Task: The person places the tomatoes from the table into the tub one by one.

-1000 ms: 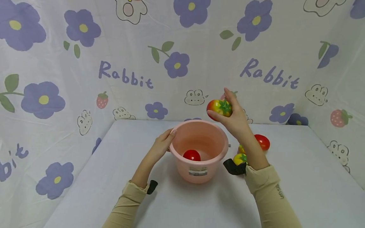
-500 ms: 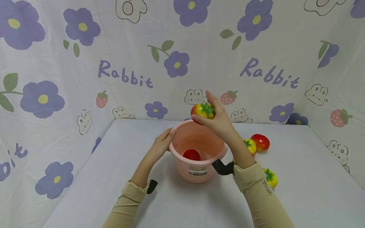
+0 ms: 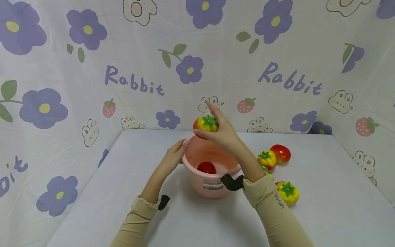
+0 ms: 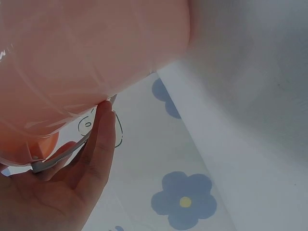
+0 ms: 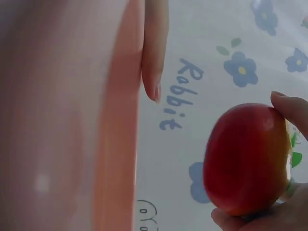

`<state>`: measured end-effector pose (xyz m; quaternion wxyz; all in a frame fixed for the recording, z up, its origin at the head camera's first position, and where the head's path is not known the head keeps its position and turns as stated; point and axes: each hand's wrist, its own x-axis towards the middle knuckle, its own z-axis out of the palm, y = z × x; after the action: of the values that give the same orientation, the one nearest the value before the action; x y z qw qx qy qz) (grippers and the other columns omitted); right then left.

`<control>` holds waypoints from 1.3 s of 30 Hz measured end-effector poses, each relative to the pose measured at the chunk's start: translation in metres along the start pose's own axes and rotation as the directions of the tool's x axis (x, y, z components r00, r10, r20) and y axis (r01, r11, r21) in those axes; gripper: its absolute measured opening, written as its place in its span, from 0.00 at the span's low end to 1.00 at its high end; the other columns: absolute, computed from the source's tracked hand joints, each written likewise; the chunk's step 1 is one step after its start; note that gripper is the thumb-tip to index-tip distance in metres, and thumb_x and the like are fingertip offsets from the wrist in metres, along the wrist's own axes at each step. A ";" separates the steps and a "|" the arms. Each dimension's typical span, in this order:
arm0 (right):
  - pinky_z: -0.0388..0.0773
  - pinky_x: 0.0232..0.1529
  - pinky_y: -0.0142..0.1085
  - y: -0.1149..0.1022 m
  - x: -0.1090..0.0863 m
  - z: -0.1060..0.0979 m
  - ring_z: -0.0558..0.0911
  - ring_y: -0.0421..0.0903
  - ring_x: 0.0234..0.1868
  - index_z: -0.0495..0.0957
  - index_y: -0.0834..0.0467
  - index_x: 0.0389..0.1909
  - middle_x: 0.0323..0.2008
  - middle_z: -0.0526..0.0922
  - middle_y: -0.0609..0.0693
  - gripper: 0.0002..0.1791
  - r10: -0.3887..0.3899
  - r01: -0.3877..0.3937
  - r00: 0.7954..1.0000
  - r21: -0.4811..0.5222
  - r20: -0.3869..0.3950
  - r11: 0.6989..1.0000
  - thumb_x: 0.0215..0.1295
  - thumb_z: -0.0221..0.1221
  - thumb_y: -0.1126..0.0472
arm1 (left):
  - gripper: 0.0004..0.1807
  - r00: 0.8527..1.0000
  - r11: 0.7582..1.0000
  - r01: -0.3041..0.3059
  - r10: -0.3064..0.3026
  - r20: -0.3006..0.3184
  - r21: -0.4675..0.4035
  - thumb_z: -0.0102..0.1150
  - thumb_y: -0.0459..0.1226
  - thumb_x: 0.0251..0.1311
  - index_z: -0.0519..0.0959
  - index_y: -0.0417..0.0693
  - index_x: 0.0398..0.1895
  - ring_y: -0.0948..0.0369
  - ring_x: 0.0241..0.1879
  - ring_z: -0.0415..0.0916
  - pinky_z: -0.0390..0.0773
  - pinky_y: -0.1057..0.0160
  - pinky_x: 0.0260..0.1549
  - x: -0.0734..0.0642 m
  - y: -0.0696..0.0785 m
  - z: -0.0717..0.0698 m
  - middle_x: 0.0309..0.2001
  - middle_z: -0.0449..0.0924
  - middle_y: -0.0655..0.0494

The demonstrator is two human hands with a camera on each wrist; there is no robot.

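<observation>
"Where is the glossy red-and-yellow round fruit (image 3: 201,125) held?"
"Above and apart from the round pink plastic bucket (image 3: 199,185), pinched by the right hand (image 3: 223,133), its leafy end turned palmward."
"And the bucket?"
"Its left rim is gripped by the left hand's (image 3: 173,154) fingers."

Smooth, shiny plastic bucket (image 3: 196,180), glossy, smooth-skinned fruit (image 5: 243,159); matt cloth sleeves (image 3: 135,218), lightly creased cloth backdrop (image 3: 228,79)

The right hand (image 3: 224,133) holds a tomato (image 3: 203,124) above a pink bucket (image 3: 196,182).
</observation>
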<state>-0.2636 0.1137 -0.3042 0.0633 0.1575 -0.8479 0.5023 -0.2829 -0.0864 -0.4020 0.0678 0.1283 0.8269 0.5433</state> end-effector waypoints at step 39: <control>0.57 0.68 0.68 0.049 -0.023 -0.037 0.51 0.58 0.78 0.43 0.33 0.76 0.78 0.49 0.49 0.50 0.095 -0.100 0.992 -0.059 -0.083 0.993 0.60 0.65 0.43 | 0.30 1.000 1.000 0.007 -0.007 0.027 0.016 0.36 0.49 0.77 0.60 0.42 0.73 0.41 0.56 0.76 0.84 0.57 0.46 -0.017 0.030 -0.004 0.67 0.69 0.38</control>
<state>-0.2598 0.1727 -0.3325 0.0773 0.0935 -0.8669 0.4835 -0.2633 -0.0836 -0.3738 0.0800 0.1333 0.8306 0.5347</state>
